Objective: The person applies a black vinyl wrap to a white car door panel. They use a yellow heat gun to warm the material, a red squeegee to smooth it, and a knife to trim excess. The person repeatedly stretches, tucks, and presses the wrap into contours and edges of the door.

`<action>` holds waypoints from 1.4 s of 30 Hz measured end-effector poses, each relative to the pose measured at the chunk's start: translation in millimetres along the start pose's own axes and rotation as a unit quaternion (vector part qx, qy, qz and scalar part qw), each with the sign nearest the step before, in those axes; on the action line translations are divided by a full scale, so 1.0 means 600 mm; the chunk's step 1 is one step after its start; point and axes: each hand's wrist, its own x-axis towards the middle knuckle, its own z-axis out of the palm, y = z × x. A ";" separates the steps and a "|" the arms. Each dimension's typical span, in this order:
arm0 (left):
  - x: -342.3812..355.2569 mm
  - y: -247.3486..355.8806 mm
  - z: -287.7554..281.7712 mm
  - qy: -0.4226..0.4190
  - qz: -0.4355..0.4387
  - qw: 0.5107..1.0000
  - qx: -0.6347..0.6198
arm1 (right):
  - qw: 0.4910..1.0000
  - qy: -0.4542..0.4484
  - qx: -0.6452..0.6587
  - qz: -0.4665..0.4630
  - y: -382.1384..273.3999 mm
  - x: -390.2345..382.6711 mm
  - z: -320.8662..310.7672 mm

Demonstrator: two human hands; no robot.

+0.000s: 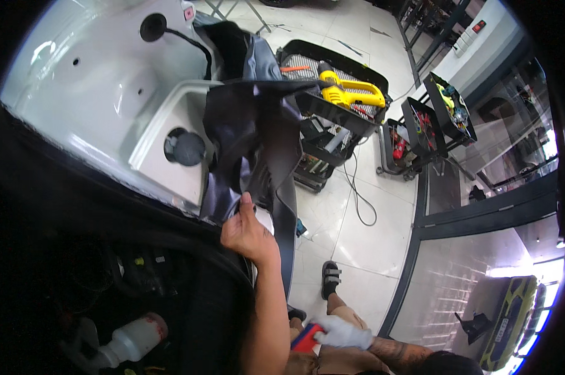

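Observation:
Dark, glossy wrap film [251,125] hangs in folds over the edge of a white car body panel [101,69]. My bare left hand [251,237] is closed on the film's lower edge, thumb on top, with the other fingertips hidden. Beside the film, a dark round cap [189,150] sits in the panel's pale recess. At the bottom, my right hand [346,332], in a white glove, is closed around a red and blue squeegee [305,338], held low near my legs, away from the film.
A black tool cart [373,72] carrying a yellow heat gun [351,90] stands beyond the film. Another cart [426,125] holds more tools. A cable [357,200] lies on the tiled floor. A white spray bottle [135,340] lies in the dark area lower left. Glass panels line the right.

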 end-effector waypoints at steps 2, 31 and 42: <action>-0.001 0.003 -0.001 0.012 -0.039 0.998 -0.053 | 0.979 -0.153 0.052 0.121 0.059 -0.023 -0.050; 0.004 0.018 -0.011 -0.016 -0.026 0.994 -0.106 | 0.783 0.515 -0.112 -0.330 -0.266 0.258 -0.240; -0.001 0.026 -0.005 -0.041 -0.015 0.998 -0.038 | 0.764 0.561 -0.137 -0.288 -0.271 0.310 -0.218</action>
